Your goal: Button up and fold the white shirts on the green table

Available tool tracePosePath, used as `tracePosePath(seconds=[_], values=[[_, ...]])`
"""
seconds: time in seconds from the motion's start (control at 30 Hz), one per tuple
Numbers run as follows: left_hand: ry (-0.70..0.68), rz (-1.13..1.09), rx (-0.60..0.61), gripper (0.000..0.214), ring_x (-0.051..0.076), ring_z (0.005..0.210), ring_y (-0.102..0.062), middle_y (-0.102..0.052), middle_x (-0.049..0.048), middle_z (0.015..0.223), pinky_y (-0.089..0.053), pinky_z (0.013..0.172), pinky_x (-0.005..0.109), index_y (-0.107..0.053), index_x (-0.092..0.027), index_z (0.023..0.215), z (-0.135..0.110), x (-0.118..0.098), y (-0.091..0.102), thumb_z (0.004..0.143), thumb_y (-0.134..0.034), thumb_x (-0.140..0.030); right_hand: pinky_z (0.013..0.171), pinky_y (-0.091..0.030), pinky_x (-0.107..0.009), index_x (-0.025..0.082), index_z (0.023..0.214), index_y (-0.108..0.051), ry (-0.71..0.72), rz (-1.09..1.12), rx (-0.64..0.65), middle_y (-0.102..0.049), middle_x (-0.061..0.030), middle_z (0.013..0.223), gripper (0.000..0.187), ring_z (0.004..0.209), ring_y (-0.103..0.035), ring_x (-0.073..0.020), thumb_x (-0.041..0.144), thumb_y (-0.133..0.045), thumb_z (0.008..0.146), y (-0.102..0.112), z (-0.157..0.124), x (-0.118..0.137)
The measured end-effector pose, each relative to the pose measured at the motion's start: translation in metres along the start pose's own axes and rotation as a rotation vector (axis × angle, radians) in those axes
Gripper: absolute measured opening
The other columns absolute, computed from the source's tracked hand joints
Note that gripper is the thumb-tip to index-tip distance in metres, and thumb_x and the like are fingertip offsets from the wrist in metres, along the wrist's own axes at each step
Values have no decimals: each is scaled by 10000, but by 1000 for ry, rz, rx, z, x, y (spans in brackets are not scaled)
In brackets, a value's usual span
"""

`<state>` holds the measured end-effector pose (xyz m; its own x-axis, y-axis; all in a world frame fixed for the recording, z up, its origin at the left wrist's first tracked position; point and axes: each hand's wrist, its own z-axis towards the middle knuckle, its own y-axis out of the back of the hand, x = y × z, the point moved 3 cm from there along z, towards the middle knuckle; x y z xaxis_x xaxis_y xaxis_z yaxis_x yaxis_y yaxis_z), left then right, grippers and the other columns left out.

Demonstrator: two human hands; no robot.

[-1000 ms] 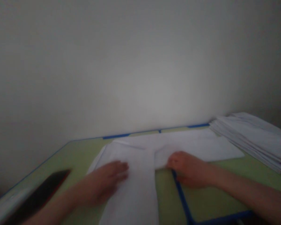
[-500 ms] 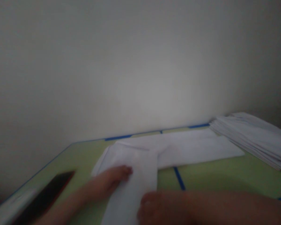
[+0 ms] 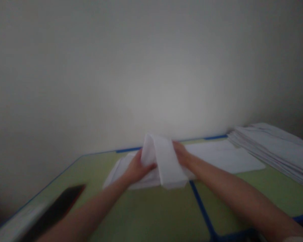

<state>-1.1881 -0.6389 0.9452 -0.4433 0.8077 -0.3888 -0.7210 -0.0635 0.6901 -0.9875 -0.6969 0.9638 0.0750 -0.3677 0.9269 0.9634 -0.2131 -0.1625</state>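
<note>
A white sheet of paper (image 3: 166,158) stands bent over in a loop, raised off the green table between my two hands. My left hand (image 3: 138,168) grips its left side, thumb pointing right across the front. On the far right side, my right hand (image 3: 180,153) holds the same sheet, its fingertips hidden behind the paper. Beneath and to the left lie more white papers (image 3: 116,171), flat on the table. A long white sheet (image 3: 217,156) stretches out to the right, behind my right forearm. The picture is dim and blurred.
At the right, a thick stack of papers (image 3: 275,144) lies near the wall (image 3: 151,67). A dark flat object with a red edge (image 3: 58,208) rests at the left, beside a whitish thing (image 3: 20,220). Blue lines mark the green table (image 3: 141,215).
Both hands have moved away from me, toward the wall, and my right hand farther up. The paper, previously flat and stretching toward me, is now lifted and bent over.
</note>
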Motion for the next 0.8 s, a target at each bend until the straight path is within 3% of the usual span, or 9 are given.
tracePosePath(seconds=[0.03,0.1,0.2,0.3,0.4,0.53,0.6,0.8], values=[[18,1,-69,856,252,1130,-511,-497,119,1298,-398,959,382,-284,-170,1377,14,-9,-6,661,-662,-449,602,-438,-283,136,709,-614,-11,-60,-5,-623,-46,607,166,627,-559,-168,301,-597,691,2,1,-8],[18,34,-99,780,208,974,-587,-603,95,1138,-445,856,318,-354,-163,1339,42,-28,-16,672,-655,-434,653,-447,-294,137,768,-645,-24,-192,-5,-653,-59,667,220,709,-577,-190,341,-608,696,6,3,-24],[4,216,-21,370,181,765,-602,-663,69,831,-437,702,273,-637,-156,976,78,-51,-24,755,-551,-439,714,-454,-320,145,886,-658,16,-289,7,-680,-77,797,318,805,-586,-217,404,-602,709,19,1,-35],[-49,368,-21,410,186,733,-590,-653,90,743,-407,660,272,-664,-151,755,103,-72,-22,803,-455,-501,753,-465,-355,159,1023,-617,65,-230,-77,-650,-107,1007,462,895,-592,-226,528,-463,793,45,-10,-30],[-97,432,-63,416,189,737,-586,-660,95,774,-400,647,272,-672,-160,786,122,-92,-20,780,-474,-526,838,-453,-385,181,1185,-524,208,-244,-179,-541,-128,1226,554,1065,-541,-236,579,-387,825,68,-28,-12],[-165,443,-75,311,189,753,-587,-672,80,836,-414,654,272,-684,-189,871,143,-119,-27,709,-577,-430,952,-397,-401,158,1399,-262,368,-572,-215,-434,-163,1336,905,1198,-446,-266,472,-666,653,72,-33,13],[-212,437,-76,314,195,777,-589,-673,78,854,-425,676,279,-686,-195,906,150,-132,-32,688,-598,-402,996,-362,-407,116,1428,-171,404,-723,-281,-406,-182,1352,1021,1226,-415,-280,412,-699,606,73,-22,21],[-257,500,-94,251,199,781,-592,-671,67,844,-438,669,287,-685,-215,879,162,-145,-41,688,-568,-329,1024,-332,-431,18,1392,-213,367,-906,-505,-384,-238,1345,1005,1258,-366,-324,470,-655,610,86,18,26]])
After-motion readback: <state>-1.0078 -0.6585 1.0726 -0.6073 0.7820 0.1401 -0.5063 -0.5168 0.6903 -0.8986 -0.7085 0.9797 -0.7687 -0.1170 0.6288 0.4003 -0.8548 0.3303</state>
